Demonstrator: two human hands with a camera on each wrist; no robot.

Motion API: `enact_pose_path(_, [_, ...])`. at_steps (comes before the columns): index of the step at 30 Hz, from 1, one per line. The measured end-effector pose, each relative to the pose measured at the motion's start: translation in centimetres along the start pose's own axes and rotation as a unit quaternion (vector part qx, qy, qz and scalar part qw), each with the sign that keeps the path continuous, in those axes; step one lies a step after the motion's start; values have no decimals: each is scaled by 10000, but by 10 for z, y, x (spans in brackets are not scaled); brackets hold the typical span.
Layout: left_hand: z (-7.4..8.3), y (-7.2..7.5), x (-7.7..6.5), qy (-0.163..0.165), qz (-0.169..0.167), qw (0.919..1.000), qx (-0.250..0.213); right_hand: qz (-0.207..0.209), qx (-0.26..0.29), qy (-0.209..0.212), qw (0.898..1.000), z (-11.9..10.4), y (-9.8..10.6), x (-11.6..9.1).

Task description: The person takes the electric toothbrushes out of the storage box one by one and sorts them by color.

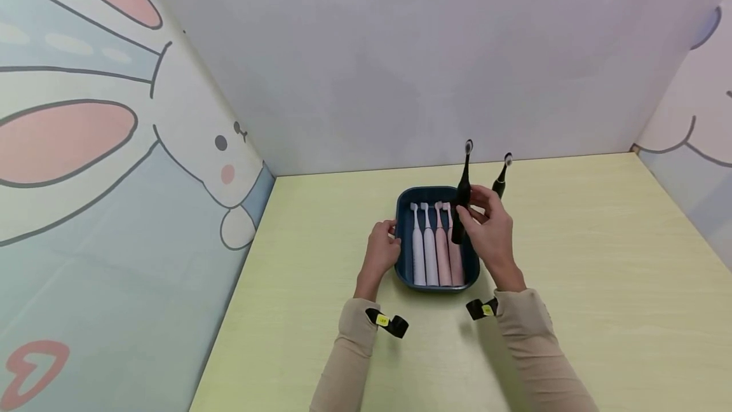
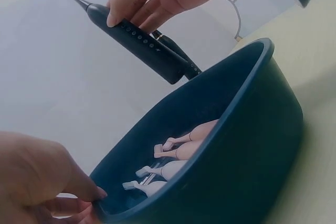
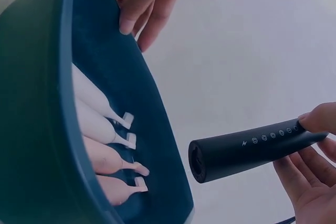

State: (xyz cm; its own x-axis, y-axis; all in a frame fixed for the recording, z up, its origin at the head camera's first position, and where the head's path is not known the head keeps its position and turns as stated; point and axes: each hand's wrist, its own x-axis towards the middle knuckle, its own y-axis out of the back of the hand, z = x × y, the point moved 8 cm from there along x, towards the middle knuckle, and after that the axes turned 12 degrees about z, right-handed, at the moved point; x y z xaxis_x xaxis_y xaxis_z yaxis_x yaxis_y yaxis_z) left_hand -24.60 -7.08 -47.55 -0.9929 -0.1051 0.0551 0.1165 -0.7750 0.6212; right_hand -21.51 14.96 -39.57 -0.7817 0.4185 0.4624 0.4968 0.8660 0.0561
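Note:
My right hand [image 1: 490,231] pinches a black electric toothbrush [image 1: 463,192] by its handle, brush head up, over the right side of a dark blue plastic bin [image 1: 403,253]. In the right wrist view, a row of button icons shows on the black handle [image 3: 236,150]. My left hand [image 1: 382,250] grips the bin's left rim, thumb inside. Side by side in the bin lie two white electric toothbrushes [image 1: 419,253] and two pink electric toothbrushes [image 1: 443,256], heads toward the far end. A second black electric toothbrush [image 1: 502,177] shows behind my right hand; its lower part is hidden.
The bin stands on a pale wood-look table [image 1: 320,259] near the back wall [image 1: 400,68]. A side wall with a cartoon rabbit [image 1: 197,113] rises on the left, another printed wall [image 1: 698,119] on the right. Each sleeve cuff carries a black wrist camera [image 1: 394,325].

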Motion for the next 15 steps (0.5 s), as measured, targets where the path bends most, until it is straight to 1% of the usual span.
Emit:
enact_pose_path(4, [0, -1, 1, 15, -13, 10000, 9, 117, 163, 107, 9997, -16, 8, 3])
enact_pose_path(8, [-1, 1, 0, 26, -5, 10000, 70, 315, 124, 211, 9992, -31, 18, 5])
enact_pose_path(12, [-1, 1, 0, 16, -5, 10000, 71, 533, 162, 101, 9984, -25, 30, 7])
enact_pose_path(15, [-2, 1, 0, 25, -11, 10000, 66, 694, 322, -51, 9971, -17, 39, 9])
